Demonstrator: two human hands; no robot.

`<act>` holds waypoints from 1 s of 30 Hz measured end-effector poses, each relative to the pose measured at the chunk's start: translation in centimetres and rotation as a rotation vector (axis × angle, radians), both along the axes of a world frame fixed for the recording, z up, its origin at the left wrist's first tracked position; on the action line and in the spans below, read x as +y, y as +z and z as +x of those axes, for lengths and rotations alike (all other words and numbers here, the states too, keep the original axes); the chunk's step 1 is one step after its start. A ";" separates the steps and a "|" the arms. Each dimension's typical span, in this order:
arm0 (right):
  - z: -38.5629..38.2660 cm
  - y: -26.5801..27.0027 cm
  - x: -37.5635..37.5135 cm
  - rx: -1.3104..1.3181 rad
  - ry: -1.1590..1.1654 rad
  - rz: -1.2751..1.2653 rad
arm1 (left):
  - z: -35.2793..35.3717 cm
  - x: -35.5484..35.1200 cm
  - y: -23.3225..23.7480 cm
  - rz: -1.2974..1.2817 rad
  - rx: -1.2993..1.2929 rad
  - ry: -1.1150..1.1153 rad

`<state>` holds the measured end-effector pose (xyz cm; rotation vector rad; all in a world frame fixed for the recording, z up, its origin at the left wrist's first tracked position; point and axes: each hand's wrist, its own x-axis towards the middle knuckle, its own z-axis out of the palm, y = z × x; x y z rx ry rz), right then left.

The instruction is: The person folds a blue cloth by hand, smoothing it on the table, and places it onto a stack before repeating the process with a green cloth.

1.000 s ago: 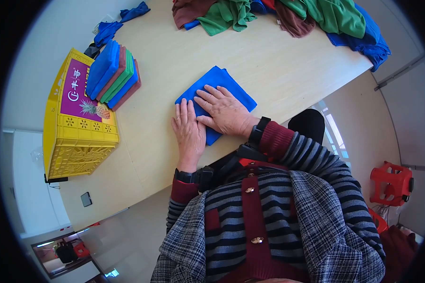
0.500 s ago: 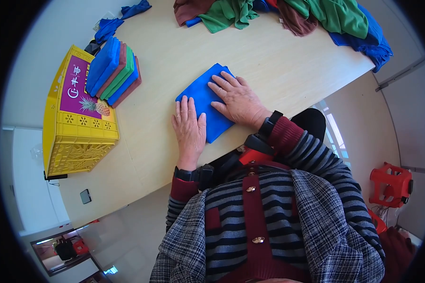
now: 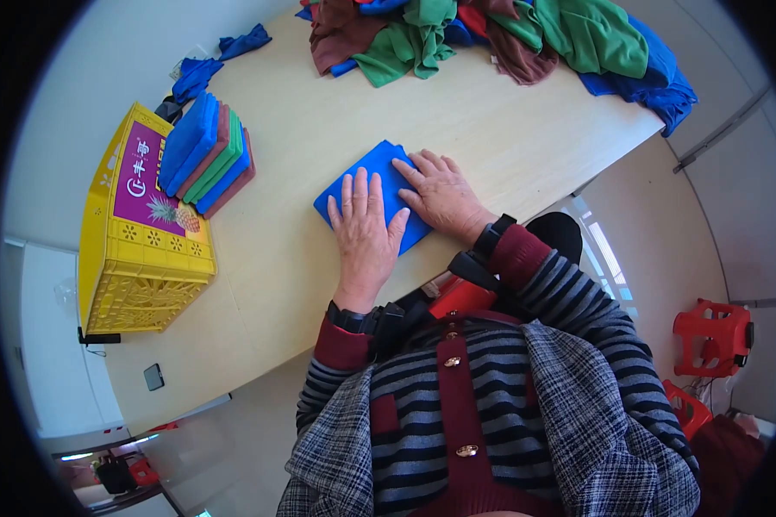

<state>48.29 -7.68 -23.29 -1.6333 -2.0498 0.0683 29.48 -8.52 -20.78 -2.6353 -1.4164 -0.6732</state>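
A folded blue cloth [image 3: 372, 164] lies flat on the table in front of me. My left hand [image 3: 364, 228] rests on its near left part, palm down with the fingers stretched out. On its right side lies my right hand [image 3: 444, 196], also flat, fingers spread and partly past the cloth's edge. Both hands press on the cloth from above and cover much of it. To the left, a stack of folded cloths [image 3: 211, 159] in blue, brown and green leans by the yellow crate.
A yellow crate [image 3: 151, 267] with a purple label stands at the table's left. Loose green cloths [image 3: 591, 39], with brown and blue ones, heap along the far edge. A small dark flat object [image 3: 153, 376] lies near the left corner. Red stools [image 3: 711, 336] stand on the floor at right.
My left hand has slid from the cloth's left edge further onto it. My right hand has shifted slightly, toward the cloth's right edge. The whole view has tilted a little.
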 end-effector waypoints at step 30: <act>0.7 1.6 -0.9 0.006 0.004 -0.032 | -3.7 -0.3 -1.0 -0.205 0.072 0.125</act>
